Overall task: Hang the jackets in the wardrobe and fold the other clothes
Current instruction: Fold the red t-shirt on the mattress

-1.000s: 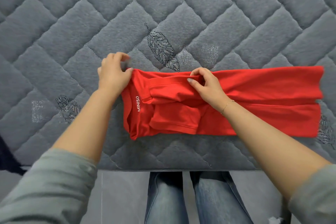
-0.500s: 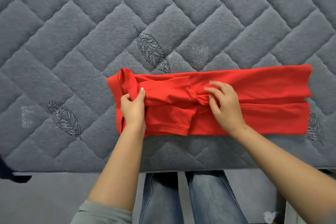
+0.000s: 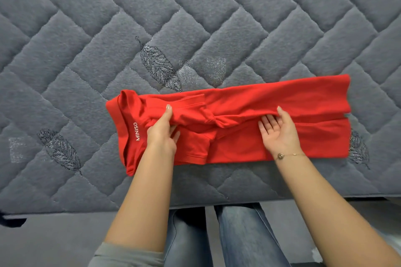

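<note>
A red t-shirt [image 3: 282, 102] lies folded lengthwise into a long strip across the grey quilted mattress [image 3: 173, 17], collar end at the left with a white MINISO print showing. My left hand [image 3: 162, 134] pinches a bunched fold of the shirt near the collar. My right hand [image 3: 277, 130] is palm up near the middle, its fingers slipped under the upper flap of red cloth and lifting its edge. A short sleeve lies flat between my two hands.
The mattress edge runs just below the shirt, close to my jeans-clad legs [image 3: 217, 236]. A dark piece of cloth [image 3: 12, 221] peeks in at the lower left edge. Embroidered leaf patterns mark the mattress around the shirt.
My left hand shifted right from the collar to the bunched fold, uncovering the MINISO print. My right hand turned palm up and slid under the upper flap.
</note>
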Demonstrator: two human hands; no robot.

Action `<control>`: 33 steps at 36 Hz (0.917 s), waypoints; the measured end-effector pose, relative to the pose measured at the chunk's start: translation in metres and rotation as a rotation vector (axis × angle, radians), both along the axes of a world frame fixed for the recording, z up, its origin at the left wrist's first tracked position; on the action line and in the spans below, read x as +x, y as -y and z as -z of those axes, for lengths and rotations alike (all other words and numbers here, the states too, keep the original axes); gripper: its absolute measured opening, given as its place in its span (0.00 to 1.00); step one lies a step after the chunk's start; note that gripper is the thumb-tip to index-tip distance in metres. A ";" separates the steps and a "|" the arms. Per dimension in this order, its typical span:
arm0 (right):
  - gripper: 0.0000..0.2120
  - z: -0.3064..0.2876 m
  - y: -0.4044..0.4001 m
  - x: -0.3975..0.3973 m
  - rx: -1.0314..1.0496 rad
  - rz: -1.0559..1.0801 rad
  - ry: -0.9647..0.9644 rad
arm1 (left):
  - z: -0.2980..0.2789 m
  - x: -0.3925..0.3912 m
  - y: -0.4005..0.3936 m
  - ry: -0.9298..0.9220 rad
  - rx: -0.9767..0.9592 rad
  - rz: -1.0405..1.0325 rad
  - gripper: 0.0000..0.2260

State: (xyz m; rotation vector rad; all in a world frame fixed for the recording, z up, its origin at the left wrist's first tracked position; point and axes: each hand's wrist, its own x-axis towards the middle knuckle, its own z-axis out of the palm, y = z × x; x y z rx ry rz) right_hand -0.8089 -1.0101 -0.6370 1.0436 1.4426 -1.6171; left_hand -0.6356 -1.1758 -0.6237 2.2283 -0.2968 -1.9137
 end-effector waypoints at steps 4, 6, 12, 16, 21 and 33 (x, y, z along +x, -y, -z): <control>0.06 -0.002 0.005 -0.027 0.037 0.059 0.044 | -0.003 -0.017 0.006 -0.147 -0.045 -0.213 0.02; 0.09 -0.003 0.007 -0.046 0.096 0.101 0.049 | -0.008 -0.024 0.012 -0.245 -0.101 -0.263 0.04; 0.10 0.000 -0.003 -0.095 0.083 0.111 -0.042 | -0.013 -0.025 0.024 -0.370 -0.237 -0.342 0.04; 0.07 0.000 -0.023 -0.109 -0.170 0.273 -0.148 | -0.004 -0.011 0.011 -0.188 -0.304 -0.255 0.04; 0.09 0.007 -0.051 -0.117 -0.080 0.199 -0.162 | 0.009 0.011 -0.011 -0.043 -0.395 -0.083 0.10; 0.28 0.010 -0.067 -0.117 0.574 -0.253 -0.536 | 0.001 -0.007 -0.025 0.541 -0.803 0.306 0.45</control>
